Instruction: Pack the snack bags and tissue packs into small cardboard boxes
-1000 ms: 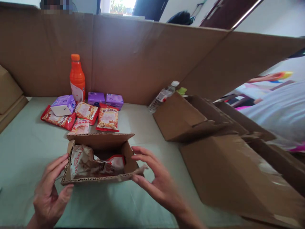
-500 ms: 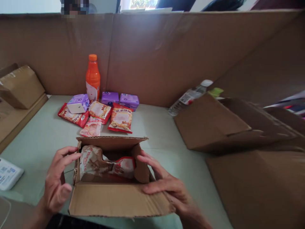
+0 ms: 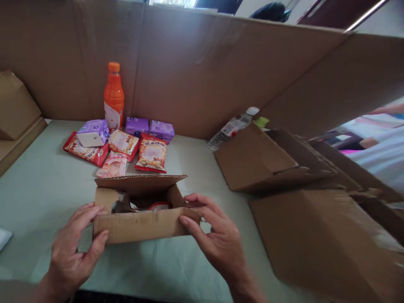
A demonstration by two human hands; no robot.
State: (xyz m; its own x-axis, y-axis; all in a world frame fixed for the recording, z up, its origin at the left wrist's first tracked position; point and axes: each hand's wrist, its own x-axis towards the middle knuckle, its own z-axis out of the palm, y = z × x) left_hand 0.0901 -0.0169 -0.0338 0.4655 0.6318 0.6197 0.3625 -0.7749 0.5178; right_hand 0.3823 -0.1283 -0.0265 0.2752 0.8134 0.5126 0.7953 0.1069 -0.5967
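In front of me is a small cardboard box (image 3: pixel 135 229), its far flap standing up and its near flap tipped upward. The left end of it is between the thumb and fingers of my left hand (image 3: pixel 71 244). At the opposite end, my right hand (image 3: pixel 217 235) pinches the corner, thumb on the near flap and fingers on the right side. Inside, a crumpled brown-and-white wrapper (image 3: pixel 121 203) and the edge of a red-and-white packet (image 3: pixel 160 205) show. The raised near flap hides the rest of the contents.
Beyond the box lie several red snack packets (image 3: pixel 152 153), a pink packet (image 3: pixel 112 165) and purple tissue packs (image 3: pixel 137 126). An orange bottle (image 3: pixel 114 99) stands behind them. At right are larger cardboard boxes (image 3: pixel 309 227) and a leaning clear bottle (image 3: pixel 232 128). A cardboard wall (image 3: pixel 189 75) closes the back.
The near flap has swung up from lying outward. My left thumb has come onto its left end, and my right hand has moved up with it. The camera view has turned slightly right.
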